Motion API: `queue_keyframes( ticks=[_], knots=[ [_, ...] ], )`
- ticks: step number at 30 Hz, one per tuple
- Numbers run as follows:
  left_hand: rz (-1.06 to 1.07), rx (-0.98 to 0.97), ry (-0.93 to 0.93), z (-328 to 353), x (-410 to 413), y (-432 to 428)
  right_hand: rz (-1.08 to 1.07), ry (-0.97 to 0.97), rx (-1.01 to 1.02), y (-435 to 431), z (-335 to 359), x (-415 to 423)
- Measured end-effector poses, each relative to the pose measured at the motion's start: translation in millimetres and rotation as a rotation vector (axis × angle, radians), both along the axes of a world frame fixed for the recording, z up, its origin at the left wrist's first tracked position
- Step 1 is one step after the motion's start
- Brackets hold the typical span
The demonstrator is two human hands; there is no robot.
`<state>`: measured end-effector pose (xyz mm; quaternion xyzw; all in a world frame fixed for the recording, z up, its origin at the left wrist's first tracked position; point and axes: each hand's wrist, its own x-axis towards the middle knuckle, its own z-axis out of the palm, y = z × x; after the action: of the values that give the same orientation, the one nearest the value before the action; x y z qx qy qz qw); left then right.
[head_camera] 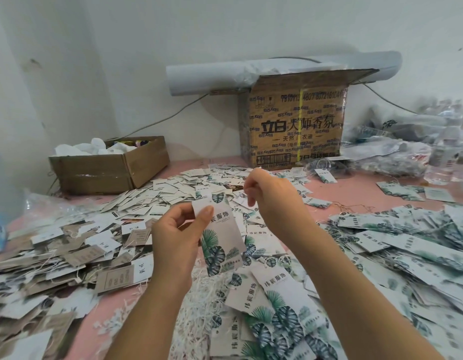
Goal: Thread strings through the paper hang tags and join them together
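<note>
Left hand [173, 237] fingers pinch 1 leaf-print hang tag [225, 237], held up in front of the printed carton [295, 126]. Right hand [269, 201] fingers are clenched in a pinch, nearer the carton; cannot tell what they grasp.

I see the left hand [173, 237] gripping a leaf-print tag [221, 246] upright, thumb on its top. The right hand [272, 198] is raised just beside it, fingertips pinched; any string there is too fine for me to tell. Loose tags [407, 245] cover the pink table [355, 188].
</note>
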<state>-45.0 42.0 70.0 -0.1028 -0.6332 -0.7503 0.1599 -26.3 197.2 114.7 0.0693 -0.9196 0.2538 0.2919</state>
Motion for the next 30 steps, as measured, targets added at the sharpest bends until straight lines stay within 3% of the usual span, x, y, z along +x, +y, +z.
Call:
queue_keyframes(
  ticks=[4,10,14,19,30],
  knots=[
    [0.008,-0.029,-0.003,1.6,2.5,0.7,-0.022,0.048,-0.017,0.4,3.8,1.8],
    [-0.013,-0.037,-0.005,1.8,4.2,0.6,0.247,0.043,-0.397,-3.4,11.0,9.8],
    [-0.018,-0.045,-0.019,0.9,3.2,1.6,0.327,0.006,-0.490,-7.0,12.4,10.7],
    [-0.015,-0.049,-0.003,2.3,5.2,3.7,0.267,-0.025,-0.391,-11.3,8.7,7.5],
    [-0.032,-0.079,0.055,5.0,10.3,9.0,0.126,0.037,0.121,-18.5,9.1,6.9]
  ],
)
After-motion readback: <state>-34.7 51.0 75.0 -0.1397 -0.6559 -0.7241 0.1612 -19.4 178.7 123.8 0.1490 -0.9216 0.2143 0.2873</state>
